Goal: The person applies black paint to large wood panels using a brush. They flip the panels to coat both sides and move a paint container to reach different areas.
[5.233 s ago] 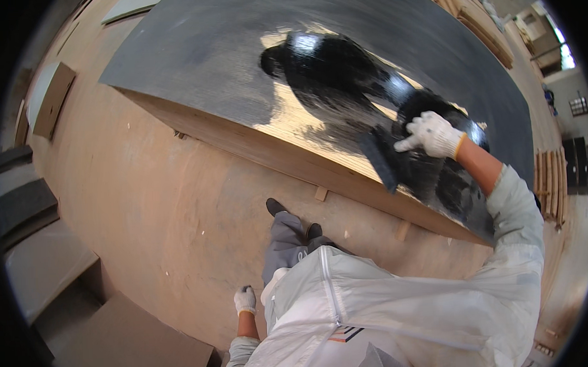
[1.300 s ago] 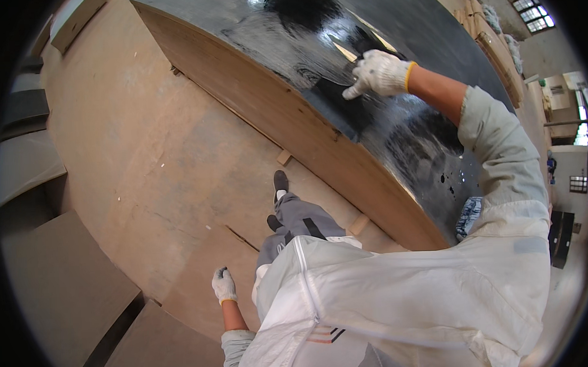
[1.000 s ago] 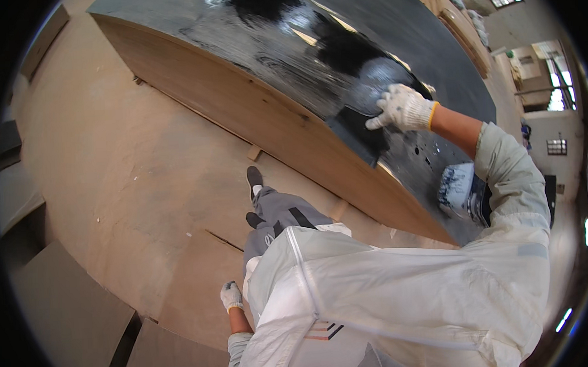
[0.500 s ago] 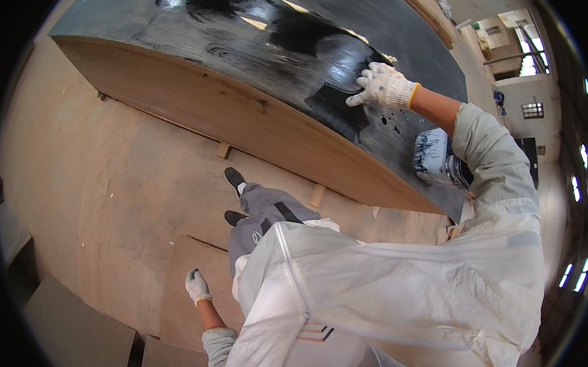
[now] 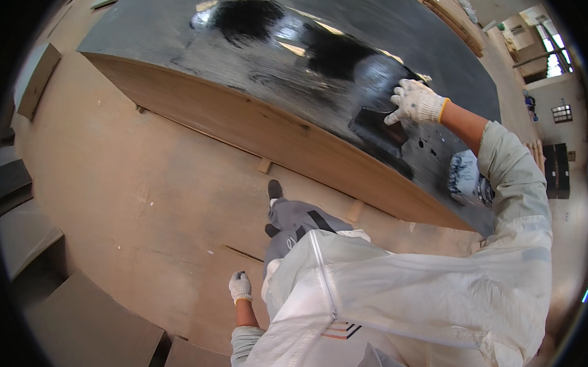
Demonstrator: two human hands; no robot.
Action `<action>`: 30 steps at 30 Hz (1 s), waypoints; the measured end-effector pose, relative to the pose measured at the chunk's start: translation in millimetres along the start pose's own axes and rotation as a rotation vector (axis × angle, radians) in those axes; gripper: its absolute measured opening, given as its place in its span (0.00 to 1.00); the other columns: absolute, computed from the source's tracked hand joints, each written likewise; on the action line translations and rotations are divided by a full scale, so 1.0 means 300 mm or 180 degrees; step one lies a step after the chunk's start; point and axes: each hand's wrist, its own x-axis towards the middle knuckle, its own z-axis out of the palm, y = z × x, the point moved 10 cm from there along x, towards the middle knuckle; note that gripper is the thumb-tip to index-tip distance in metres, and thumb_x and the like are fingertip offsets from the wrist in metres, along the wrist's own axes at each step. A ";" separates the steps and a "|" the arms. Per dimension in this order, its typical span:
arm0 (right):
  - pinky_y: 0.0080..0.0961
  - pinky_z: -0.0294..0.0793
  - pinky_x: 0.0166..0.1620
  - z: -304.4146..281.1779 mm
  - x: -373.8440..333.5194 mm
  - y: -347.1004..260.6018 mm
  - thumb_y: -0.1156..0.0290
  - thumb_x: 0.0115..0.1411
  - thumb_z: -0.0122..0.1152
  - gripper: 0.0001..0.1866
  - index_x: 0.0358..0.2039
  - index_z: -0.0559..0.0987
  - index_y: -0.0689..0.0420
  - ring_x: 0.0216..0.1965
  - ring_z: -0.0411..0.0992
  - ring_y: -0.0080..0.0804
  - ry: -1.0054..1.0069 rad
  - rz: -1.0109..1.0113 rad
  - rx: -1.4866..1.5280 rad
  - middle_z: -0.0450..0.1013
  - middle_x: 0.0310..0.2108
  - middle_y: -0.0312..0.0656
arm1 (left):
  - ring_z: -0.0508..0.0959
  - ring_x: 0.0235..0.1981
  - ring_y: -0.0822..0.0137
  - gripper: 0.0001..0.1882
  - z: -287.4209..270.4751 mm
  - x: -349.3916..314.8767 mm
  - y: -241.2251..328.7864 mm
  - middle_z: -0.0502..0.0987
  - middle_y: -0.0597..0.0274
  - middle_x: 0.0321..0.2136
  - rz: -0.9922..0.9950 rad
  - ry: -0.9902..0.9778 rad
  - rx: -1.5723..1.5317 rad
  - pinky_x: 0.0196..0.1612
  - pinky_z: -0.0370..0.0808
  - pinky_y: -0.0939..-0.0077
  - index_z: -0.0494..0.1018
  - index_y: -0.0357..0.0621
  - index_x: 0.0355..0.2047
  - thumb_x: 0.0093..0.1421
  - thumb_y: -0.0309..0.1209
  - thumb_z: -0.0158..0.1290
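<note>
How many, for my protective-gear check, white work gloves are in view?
2: one on the right hand, at the dark spreader; one on the left hand, left of the grey trousers.

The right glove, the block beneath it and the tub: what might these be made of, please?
Right glove: matte knit, perhaps cotton, by its texture.
Block: likely wood, its bare side brown with dark knots.
Tub: possibly plastic, pale, smooth-looking beneath dark smears.

A whitish zipped jacket point(image 5: 414, 276), grey trousers point(image 5: 303, 217), dark shoes point(image 5: 275, 188) and yellow-cuffed white gloves point(image 5: 422, 102) are worn.
</note>
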 end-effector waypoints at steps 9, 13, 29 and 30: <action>0.34 0.72 0.47 -0.417 0.667 0.180 0.59 0.65 0.61 0.17 0.49 0.86 0.18 0.42 0.76 0.38 0.0806 -0.0503 0.0284 0.80 0.39 0.31 | 0.85 0.39 0.61 0.13 -0.284 0.154 0.215 0.86 0.49 0.38 -0.0151 0.0653 -0.0595 0.47 0.80 0.68 0.83 0.37 0.44 0.64 0.30 0.55; 0.36 0.72 0.53 -0.581 0.967 0.283 0.42 0.63 0.62 0.18 0.45 0.90 0.33 0.45 0.79 0.46 0.0671 -0.0311 0.0661 0.85 0.39 0.39 | 0.86 0.40 0.60 0.13 -0.345 0.158 0.256 0.86 0.49 0.38 -0.0216 0.0769 -0.0431 0.47 0.80 0.67 0.83 0.38 0.44 0.64 0.30 0.56; 0.49 0.77 0.54 -0.147 0.439 0.082 0.66 0.61 0.62 0.35 0.70 0.69 0.37 0.50 0.78 0.54 0.0583 0.2666 0.3949 0.79 0.46 0.52 | 0.85 0.43 0.49 0.11 -0.555 0.562 1.203 0.85 0.45 0.41 0.1431 0.0314 0.0102 0.48 0.80 0.61 0.83 0.39 0.42 0.65 0.30 0.54; 0.49 0.76 0.54 -0.139 0.395 0.042 0.65 0.61 0.62 0.35 0.70 0.70 0.36 0.50 0.77 0.54 0.0417 0.2973 0.4003 0.79 0.45 0.52 | 0.84 0.42 0.48 0.11 -0.580 0.581 1.368 0.85 0.45 0.40 0.1803 0.0204 0.0252 0.47 0.80 0.60 0.83 0.40 0.42 0.65 0.30 0.54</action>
